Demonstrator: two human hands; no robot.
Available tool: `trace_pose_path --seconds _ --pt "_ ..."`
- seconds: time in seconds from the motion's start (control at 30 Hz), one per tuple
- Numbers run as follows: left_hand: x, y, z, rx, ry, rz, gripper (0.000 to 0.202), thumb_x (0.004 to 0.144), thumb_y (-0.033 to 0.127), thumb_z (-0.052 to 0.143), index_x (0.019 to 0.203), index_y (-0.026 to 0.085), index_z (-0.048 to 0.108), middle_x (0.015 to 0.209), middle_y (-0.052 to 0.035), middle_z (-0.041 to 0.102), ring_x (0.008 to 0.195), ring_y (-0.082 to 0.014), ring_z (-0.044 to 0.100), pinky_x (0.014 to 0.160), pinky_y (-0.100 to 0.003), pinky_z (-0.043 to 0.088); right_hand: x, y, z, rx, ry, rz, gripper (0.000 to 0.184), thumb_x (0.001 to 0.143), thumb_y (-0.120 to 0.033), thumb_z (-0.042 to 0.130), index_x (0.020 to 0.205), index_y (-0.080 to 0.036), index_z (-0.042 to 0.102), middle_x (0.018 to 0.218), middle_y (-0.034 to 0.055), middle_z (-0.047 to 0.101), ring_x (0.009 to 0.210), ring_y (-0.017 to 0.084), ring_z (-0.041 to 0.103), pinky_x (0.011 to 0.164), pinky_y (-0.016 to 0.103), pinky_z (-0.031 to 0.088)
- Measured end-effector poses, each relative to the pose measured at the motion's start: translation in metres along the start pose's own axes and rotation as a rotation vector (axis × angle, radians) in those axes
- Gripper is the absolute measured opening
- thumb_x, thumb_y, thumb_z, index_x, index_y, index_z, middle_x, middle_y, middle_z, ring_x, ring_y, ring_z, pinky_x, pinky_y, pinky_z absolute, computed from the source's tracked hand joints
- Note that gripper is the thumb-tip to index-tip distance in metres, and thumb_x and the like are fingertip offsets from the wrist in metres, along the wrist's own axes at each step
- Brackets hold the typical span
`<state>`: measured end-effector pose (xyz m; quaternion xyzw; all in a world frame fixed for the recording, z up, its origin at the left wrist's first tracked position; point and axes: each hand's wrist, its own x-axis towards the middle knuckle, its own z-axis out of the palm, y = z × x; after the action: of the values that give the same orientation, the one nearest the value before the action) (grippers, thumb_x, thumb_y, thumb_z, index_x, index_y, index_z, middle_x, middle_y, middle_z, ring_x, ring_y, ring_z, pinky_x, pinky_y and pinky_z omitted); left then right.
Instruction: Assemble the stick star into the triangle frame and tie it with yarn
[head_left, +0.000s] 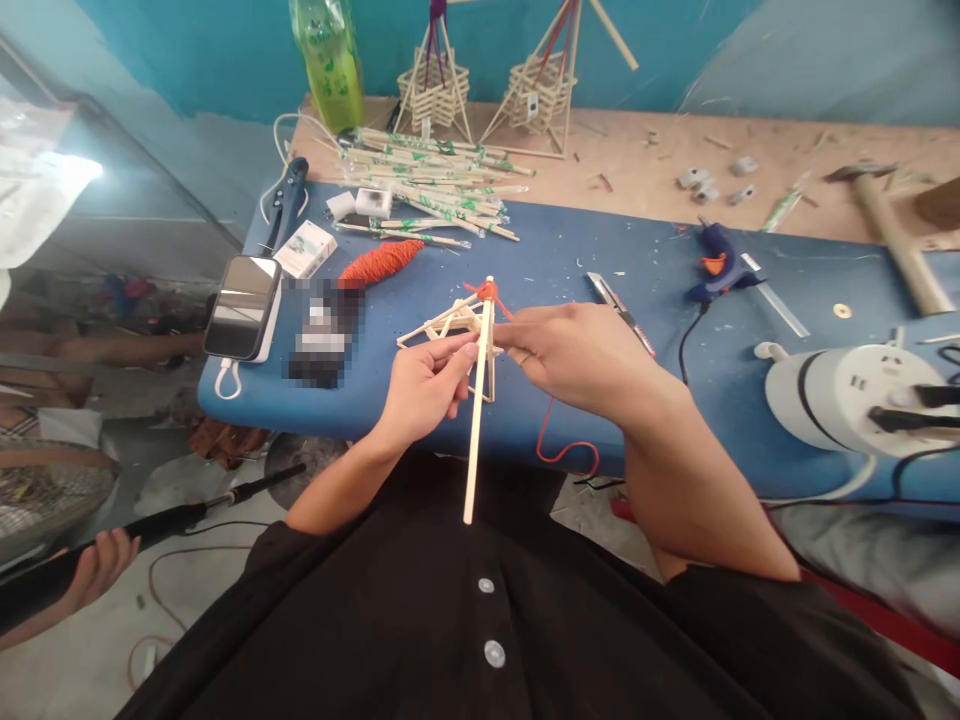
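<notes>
At the far left edge of the blue table (570, 250) a phone (242, 306) lies face up, with a skein of orange yarn (381, 261) just beyond it and a heap of wrapped chopsticks (427, 185) further back. Near the table's front edge, the left hand (425, 385) pinches a long pale wooden stick (478, 400) between thumb and fingers. The stick stands nearly upright, tilted slightly, its lower end hanging free above the black shirt. Its upper end is bound with orange thread (487, 291) to a small frame of short sticks (446, 325) that spreads out to the left. The right hand (581, 355) closes its fingertips on the thread just beside the stick; a loose strand (559, 452) droops below the wrist. Further right lie a utility knife (619, 310) and a blue glue gun (716, 262).
</notes>
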<state>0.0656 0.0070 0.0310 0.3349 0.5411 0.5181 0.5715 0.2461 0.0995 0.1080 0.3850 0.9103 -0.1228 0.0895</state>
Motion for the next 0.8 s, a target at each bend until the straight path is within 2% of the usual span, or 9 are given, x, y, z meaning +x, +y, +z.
trace_pose_path --seconds 0.13,0.23,0.3,0.37,0.47,0.53,0.63,0.73,0.8 --pt "0.005 0.001 0.0 0.03 0.032 -0.009 0.062 0.079 0.058 0.1 0.122 0.014 0.091 0.05 0.0055 0.062 0.037 -0.0072 0.051 0.039 -0.02 0.038 -0.002 0.004 0.003 0.022 0.055 -0.026 0.053 0.109 -0.025 0.05 0.148 -0.042 0.082 0.107 0.0033 0.088 0.092 0.026 0.077 0.066 0.036 0.038" --pt "0.006 0.003 0.0 0.049 0.038 -0.001 0.064 0.072 0.059 0.105 0.116 0.014 0.092 0.048 0.0057 0.061 0.037 -0.0073 0.051 0.039 -0.02 0.037 -0.002 0.004 0.006 0.063 0.111 -0.047 0.05 0.111 -0.029 0.05 0.147 -0.04 0.083 0.111 0.0031 0.089 0.094 0.025 0.078 0.069 0.037 0.042" --pt "0.005 0.004 0.002 0.057 0.028 0.015 0.058 0.071 0.06 0.106 0.105 0.015 0.093 0.048 0.0053 0.061 0.036 -0.0068 0.05 0.039 -0.02 0.035 -0.001 0.004 0.008 0.095 0.139 -0.061 0.047 0.111 -0.029 0.051 0.14 -0.037 0.086 0.115 0.0034 0.09 0.097 0.025 0.079 0.071 0.037 0.045" --pt "0.002 0.004 0.003 0.07 0.031 0.044 0.05 0.074 0.06 0.103 0.095 0.015 0.093 0.049 0.0046 0.061 0.037 -0.0062 0.049 0.038 -0.02 0.034 0.0 0.005 0.01 0.126 0.157 -0.068 0.045 0.11 -0.028 0.051 0.134 -0.034 0.088 0.116 0.0038 0.09 0.098 0.025 0.08 0.072 0.037 0.047" --pt "-0.003 0.006 0.0 0.101 0.086 0.113 0.045 0.082 0.059 0.097 0.094 0.017 0.093 0.051 0.0039 0.062 0.038 -0.0064 0.049 0.039 -0.02 0.036 0.002 0.009 0.011 0.185 0.186 -0.092 0.043 0.108 -0.028 0.053 0.131 -0.032 0.089 0.109 0.0056 0.089 0.095 0.026 0.079 0.075 0.037 0.049" --pt "-0.008 0.01 -0.004 0.121 0.124 0.176 0.044 0.087 0.06 0.093 0.093 0.017 0.093 0.05 0.0034 0.061 0.038 -0.0069 0.05 0.039 -0.02 0.037 0.001 0.014 0.01 0.269 0.22 -0.135 0.04 0.107 -0.029 0.057 0.129 -0.03 0.09 0.102 0.0063 0.088 0.09 0.024 0.078 0.079 0.037 0.05" --pt "-0.014 0.02 -0.014 0.135 0.156 0.285 0.044 0.092 0.062 0.09 0.087 0.019 0.092 0.05 0.003 0.06 0.038 -0.0068 0.048 0.04 -0.021 0.036 -0.002 0.022 0.004 0.452 0.281 -0.182 0.03 0.105 -0.033 0.063 0.116 -0.029 0.091 0.096 0.0054 0.086 0.084 0.021 0.074 0.082 0.037 0.053" --pt "-0.016 0.032 -0.024 0.148 0.177 0.404 0.042 0.093 0.062 0.09 0.084 0.021 0.091 0.054 0.0025 0.061 0.041 -0.007 0.048 0.043 -0.023 0.037 -0.008 0.026 -0.006 0.613 0.353 -0.154 0.023 0.102 -0.038 0.068 0.101 -0.03 0.089 0.092 0.0041 0.084 0.08 0.021 0.071 0.079 0.039 0.054" --pt "-0.012 0.04 -0.028 0.192 0.186 0.507 0.038 0.096 0.06 0.089 0.084 0.024 0.092 0.058 0.0014 0.063 0.048 -0.0087 0.052 0.049 -0.025 0.044 -0.01 0.026 -0.012 0.677 0.404 -0.116 0.021 0.101 -0.041 0.071 0.097 -0.03 0.088 0.089 0.0039 0.082 0.078 0.021 0.069 0.075 0.04 0.053"
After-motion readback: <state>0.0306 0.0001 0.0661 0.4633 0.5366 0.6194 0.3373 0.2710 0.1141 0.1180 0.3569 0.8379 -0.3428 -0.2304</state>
